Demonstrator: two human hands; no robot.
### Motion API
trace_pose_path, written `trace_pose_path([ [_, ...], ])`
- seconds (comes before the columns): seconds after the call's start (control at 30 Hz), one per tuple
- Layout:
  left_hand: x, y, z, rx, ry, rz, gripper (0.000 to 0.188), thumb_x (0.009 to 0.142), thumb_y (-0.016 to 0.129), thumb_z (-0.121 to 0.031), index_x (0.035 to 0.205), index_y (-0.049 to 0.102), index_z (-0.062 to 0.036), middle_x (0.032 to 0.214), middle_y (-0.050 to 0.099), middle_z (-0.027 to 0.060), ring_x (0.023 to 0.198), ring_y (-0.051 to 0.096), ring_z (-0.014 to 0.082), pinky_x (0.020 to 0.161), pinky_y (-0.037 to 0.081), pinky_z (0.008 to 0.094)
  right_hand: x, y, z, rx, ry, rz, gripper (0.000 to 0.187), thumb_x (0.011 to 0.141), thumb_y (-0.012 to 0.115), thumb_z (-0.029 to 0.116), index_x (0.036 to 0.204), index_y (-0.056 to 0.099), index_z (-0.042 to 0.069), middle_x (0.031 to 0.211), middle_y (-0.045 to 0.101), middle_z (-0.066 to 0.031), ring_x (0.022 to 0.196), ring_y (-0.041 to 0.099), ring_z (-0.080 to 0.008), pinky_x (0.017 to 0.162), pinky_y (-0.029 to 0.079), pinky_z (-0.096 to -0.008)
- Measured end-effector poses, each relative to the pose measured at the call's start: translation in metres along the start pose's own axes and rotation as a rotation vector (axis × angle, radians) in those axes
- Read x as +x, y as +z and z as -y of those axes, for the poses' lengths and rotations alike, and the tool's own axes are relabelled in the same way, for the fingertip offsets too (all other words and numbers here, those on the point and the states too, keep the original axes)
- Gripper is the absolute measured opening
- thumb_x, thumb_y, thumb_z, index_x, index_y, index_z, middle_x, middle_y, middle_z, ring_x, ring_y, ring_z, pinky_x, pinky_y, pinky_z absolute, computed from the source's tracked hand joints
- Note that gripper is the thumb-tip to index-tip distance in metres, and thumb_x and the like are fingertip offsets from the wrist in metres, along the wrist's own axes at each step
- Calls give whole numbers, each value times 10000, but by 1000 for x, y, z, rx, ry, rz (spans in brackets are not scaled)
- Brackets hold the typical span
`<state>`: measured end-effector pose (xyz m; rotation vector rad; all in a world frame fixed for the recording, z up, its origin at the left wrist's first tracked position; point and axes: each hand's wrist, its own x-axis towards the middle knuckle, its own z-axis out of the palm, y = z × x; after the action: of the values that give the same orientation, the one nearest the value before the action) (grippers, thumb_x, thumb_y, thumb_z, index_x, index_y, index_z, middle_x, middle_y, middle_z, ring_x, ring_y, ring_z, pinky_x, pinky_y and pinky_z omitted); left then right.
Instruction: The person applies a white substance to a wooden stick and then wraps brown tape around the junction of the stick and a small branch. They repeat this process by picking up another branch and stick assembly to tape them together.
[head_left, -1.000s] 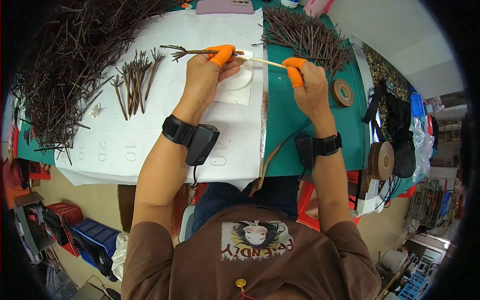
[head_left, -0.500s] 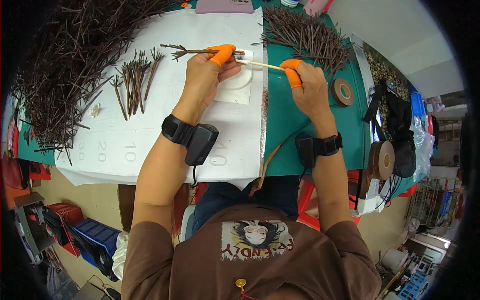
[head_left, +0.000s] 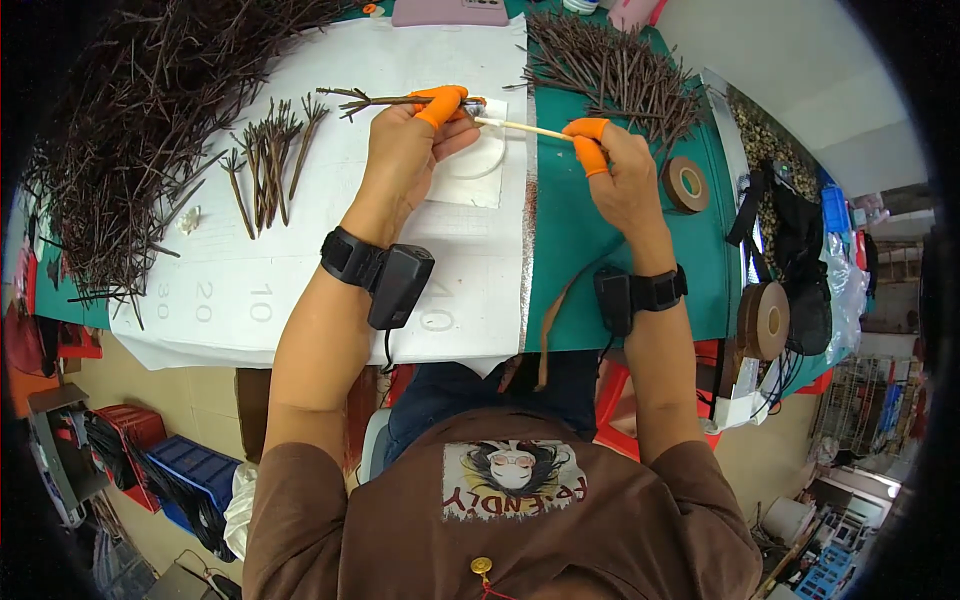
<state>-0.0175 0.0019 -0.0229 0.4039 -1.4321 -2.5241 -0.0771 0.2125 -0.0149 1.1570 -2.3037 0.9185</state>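
Note:
My left hand, with orange finger covers, is closed on a brown artificial twig. Its forked end points left, and the other end sticks out past my thumb. Between the fingers of my right hand, also in orange covers, is a thin pale stick with a whitish tip, like a cotton swab. That tip reaches my left fingertips close to the twig's right end; whether it touches the twig I cannot tell. Beneath my left hand lies a white square with a rounded outline on it.
Several short forked twigs lie left of my left hand, beside a large tangled twig pile. Straight brown sticks are heaped at the far right. Brown tape rolls sit to the right; a brown strip hangs over the front edge.
Both hands stay close together, my left shifting slightly left with the twig. The pale stick's tip has slid a little among my left fingertips. The hanging brown strip has swung right.

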Motion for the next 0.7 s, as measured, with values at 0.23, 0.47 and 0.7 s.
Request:
trace_pose_path([
  [0.23,-2,5,2,32,8,7,198,833,516,-97,948,561,58,850,570,115,707,591,151,643,532,223,-1,3,-4,-9,16,0,102,787,521,52,863,587,34,590,475,-81,461,403,-165,432,293,-286],
  [0.47,-3,5,-2,41,18,-9,193,826,526,-101,930,568,56,824,574,105,701,589,144,641,531,224,-1,-1,-2,15,29,46,115,794,519,57,887,583,37,564,461,-51,450,376,-135,424,284,-269],
  [0.7,-2,4,-1,41,9,11,193,823,534,-103,926,570,56,825,572,107,706,588,147,648,535,233,-2,-2,0,148,150,82,115,799,512,52,890,581,42,542,427,-36,447,353,-110,422,271,-254],
])
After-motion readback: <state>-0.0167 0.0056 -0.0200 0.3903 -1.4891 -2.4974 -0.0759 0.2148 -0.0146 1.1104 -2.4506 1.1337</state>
